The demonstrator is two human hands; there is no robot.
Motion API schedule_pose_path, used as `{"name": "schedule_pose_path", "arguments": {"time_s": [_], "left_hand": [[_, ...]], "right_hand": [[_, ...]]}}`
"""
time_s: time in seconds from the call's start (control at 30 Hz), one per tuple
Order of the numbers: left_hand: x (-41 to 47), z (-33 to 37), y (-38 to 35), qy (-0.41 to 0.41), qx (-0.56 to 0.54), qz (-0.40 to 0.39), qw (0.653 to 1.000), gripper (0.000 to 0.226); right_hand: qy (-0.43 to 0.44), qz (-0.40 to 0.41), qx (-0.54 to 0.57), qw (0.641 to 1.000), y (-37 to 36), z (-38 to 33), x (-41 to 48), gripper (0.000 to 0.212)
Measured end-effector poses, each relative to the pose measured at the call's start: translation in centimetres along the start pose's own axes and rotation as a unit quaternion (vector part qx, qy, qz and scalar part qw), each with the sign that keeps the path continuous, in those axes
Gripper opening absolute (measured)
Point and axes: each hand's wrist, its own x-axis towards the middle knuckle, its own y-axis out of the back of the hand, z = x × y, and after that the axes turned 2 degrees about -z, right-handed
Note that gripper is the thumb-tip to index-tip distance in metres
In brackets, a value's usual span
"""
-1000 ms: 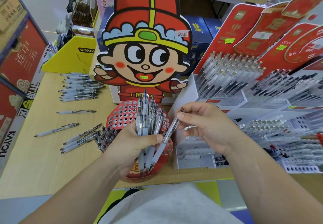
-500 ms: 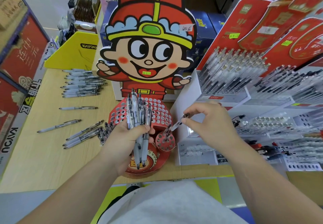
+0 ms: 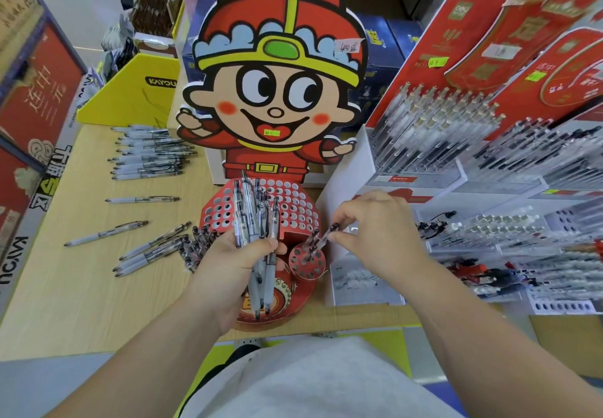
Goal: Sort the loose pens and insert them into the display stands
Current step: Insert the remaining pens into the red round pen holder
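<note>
A red display stand [image 3: 293,199] full of round holes sits below a cartoon figure cut-out [image 3: 277,91]. Over its front, my left hand [image 3: 228,267] grips a bundle of several clear pens [image 3: 254,222], tips pointing down. My right hand [image 3: 375,231] pinches the top of one pen [image 3: 321,241] whose tip sits in the small round holed part [image 3: 308,262] at the stand's right. A few other pens stand in that part. Loose pens [image 3: 150,248] lie on the wooden table to the left.
A row of pens [image 3: 150,153] lies at the table's back left, with single pens [image 3: 140,200] nearer. White tiered racks of pens [image 3: 456,143] with red backboards fill the right side. A yellow box [image 3: 130,97] stands at the back left.
My right hand has carried the single pen from beside the bundle down to the small round part and lowered it into a hole. The left hand holds the bundle as before.
</note>
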Motion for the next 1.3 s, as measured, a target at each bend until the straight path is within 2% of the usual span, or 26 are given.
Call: {"name": "schedule_pose_path", "arguments": {"time_s": [0.57,0.97,1.13,1.3], "left_hand": [[0.2,-0.3,0.2,0.002,-0.001,-0.008,1.0,0.014],[0.3,-0.4,0.4,-0.005,0.002,-0.006,1.0,0.016],[0.3,-0.4,0.6,-0.008,0.002,-0.005,1.0,0.016],[0.1,-0.5,0.9,-0.009,0.004,-0.008,1.0,0.016]], "right_hand": [[-0.015,-0.026,-0.002,1.0,0.1,-0.1,0.3,0.021],[0.019,-0.063,-0.087,0.994,-0.1,-1.5,1.1,0.026],[-0.005,-0.081,-0.07,0.994,-0.1,-1.3,1.3,0.021],[-0.016,-0.114,-0.143,0.983,-0.3,-1.2,1.6,0.021]]}}
